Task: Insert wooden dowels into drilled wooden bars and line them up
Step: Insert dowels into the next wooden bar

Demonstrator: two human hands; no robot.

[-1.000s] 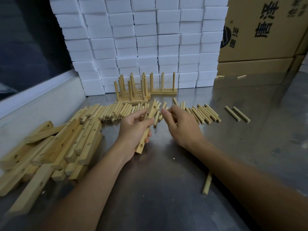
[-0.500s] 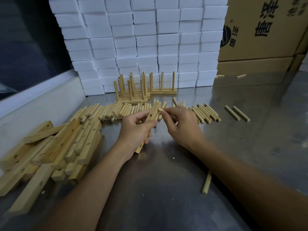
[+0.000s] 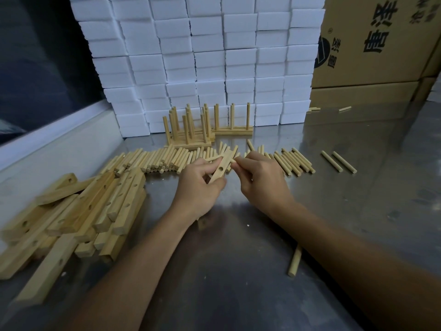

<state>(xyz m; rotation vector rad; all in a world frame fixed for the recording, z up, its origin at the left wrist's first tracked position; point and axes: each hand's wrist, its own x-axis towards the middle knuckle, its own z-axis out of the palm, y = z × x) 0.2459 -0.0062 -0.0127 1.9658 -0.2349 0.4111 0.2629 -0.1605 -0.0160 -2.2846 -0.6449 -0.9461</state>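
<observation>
While the left hand (image 3: 199,185) curls its fingers and thumb around a drilled wooden bar (image 3: 220,167), that bar slants with its long axis running from the palm up and away to the right, one round hole facing up just beyond the thumb. Right beside the bar's far end, the right hand (image 3: 260,180) pinches a dowel (image 3: 235,159) between thumb and fingertips, its pale tip aimed left at the bar; how far it sits from the wood I cannot tell.

Beyond both sets of fingers a row of loose dowels (image 3: 164,158) lies on the steel table (image 3: 238,271), too many and too overlapped to count. Two more dowels (image 3: 338,161) lie apart, well to the right of the right hand, and one stray dowel (image 3: 295,260) sits beside the right forearm. Left of the left wrist a heap of drilled bars (image 3: 90,211) is stacked loosely, its count unclear. Farther back stand finished bars with upright dowels (image 3: 191,130), in front of a wall of white boxes (image 3: 214,56) with cardboard cartons (image 3: 372,44) to the right. Bare steel lies between the forearms.
</observation>
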